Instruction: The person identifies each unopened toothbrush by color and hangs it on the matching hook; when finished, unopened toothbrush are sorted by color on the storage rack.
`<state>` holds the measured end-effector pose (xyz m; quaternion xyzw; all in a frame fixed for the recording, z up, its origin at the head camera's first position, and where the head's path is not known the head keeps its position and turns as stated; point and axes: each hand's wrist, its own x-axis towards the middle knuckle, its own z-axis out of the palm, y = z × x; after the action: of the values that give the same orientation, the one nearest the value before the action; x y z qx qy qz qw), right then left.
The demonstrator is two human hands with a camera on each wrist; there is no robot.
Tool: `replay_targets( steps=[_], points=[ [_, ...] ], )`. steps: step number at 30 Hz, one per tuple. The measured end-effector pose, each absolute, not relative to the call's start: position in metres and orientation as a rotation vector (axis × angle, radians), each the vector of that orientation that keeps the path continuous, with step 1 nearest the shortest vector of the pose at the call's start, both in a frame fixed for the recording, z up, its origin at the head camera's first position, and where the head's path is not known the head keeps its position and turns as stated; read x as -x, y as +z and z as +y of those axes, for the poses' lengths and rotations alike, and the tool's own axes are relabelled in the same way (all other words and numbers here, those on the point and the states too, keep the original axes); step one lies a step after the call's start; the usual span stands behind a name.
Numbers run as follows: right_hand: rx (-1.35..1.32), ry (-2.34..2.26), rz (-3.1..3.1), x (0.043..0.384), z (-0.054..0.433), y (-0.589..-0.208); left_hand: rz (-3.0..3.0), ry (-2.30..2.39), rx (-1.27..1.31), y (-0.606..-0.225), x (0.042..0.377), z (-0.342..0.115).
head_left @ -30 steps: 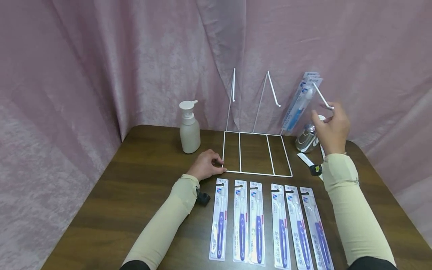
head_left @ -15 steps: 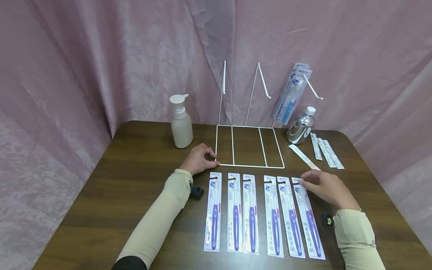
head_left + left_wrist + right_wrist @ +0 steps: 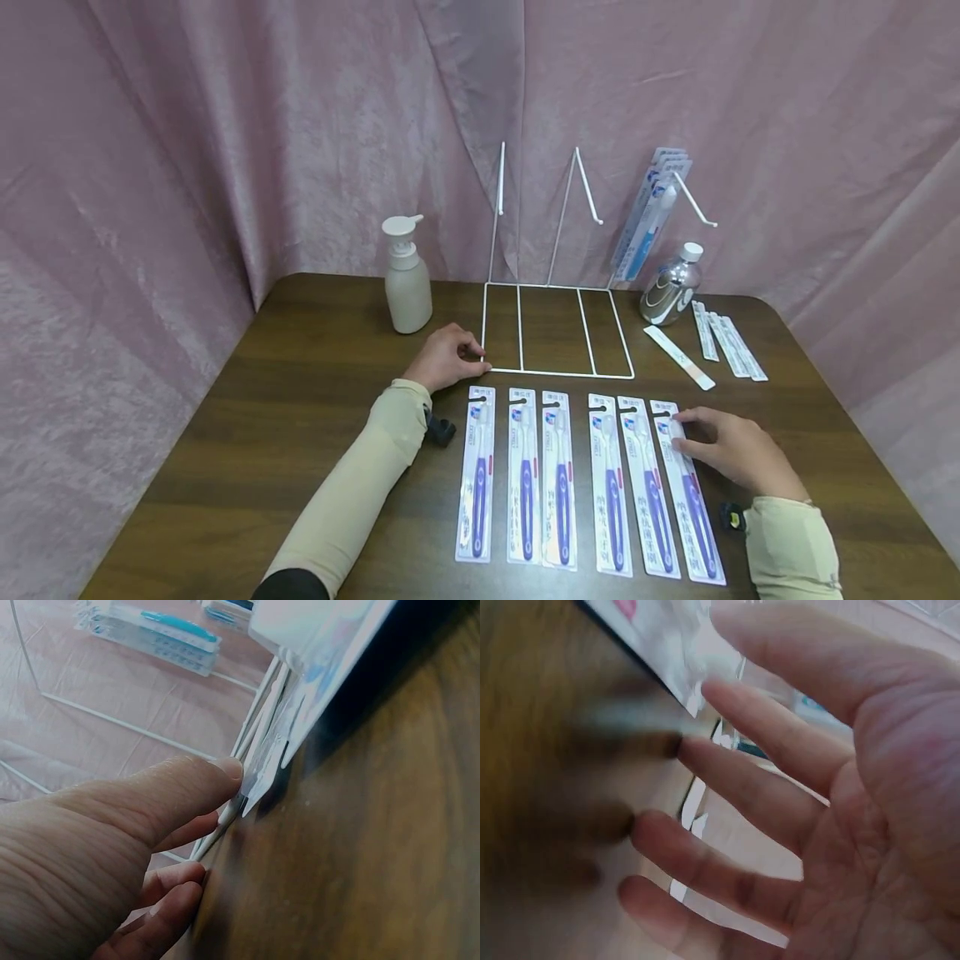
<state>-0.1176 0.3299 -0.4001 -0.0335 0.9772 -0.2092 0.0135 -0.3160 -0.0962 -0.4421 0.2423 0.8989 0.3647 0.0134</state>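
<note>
A: What lies nearest?

B: Six toothbrush packs [image 3: 562, 483] in a row on the desk [image 3: 262, 433], clear plastic over white card, purple handles towards the person. Each card has a hook-shaped slot at the top.

A: Can you read the labels?

B: No. There is blue print at the head, a small red mark and larger characters down the side, all too small to make out.

A: And the hands?

B: The right hand [image 3: 738, 450] has its fingers loosely spread at the upper right edge of the rightmost pack [image 3: 693, 508]; I can't tell how firmly it touches. The left hand [image 3: 445, 358] pinches the near left corner of the white wire rack [image 3: 558, 373], just beyond the row.

A: What stands around that?

B: On the right, a loose pale strip [image 3: 678, 358], three printed strips [image 3: 738, 348], and a shiny silver bottle [image 3: 670, 292] with a white cap. On the left, a matte, off-white pump bottle [image 3: 408, 296].

A: Farthest back?

B: Several hanging packs [image 3: 647, 225], the front one blue-handled, on the rack's right hook, before a velvety pink curtain [image 3: 337, 167].
</note>
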Motion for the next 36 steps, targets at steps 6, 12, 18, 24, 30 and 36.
replay_targets(
  steps=[6, 12, 18, 24, 30, 36],
  points=[
    [0.081, -0.697, 3.069, 0.122, 0.323, -0.403, 2.824, 1.126, -0.763, -0.446, 0.319, -0.1],
    [0.033, -0.84, 3.061, 0.126, 0.326, -0.399, 2.821, 1.128, -0.769, -0.446, 0.32, -0.096],
    [0.116, -0.892, 3.22, 0.14, 0.315, -0.369, 2.837, 1.107, -0.766, -0.444, 0.32, -0.093],
    [0.371, -0.987, 3.628, 0.17, 0.268, -0.314, 2.846, 1.121, -0.75, -0.442, 0.322, -0.094],
    [0.721, -1.134, 3.838, 0.199, 0.229, -0.273, 2.835, 1.167, -0.739, -0.446, 0.325, -0.089],
    [0.728, -1.175, 3.897, 0.213, 0.215, -0.264, 2.814, 1.185, -0.726, -0.448, 0.326, -0.079]
  ],
)
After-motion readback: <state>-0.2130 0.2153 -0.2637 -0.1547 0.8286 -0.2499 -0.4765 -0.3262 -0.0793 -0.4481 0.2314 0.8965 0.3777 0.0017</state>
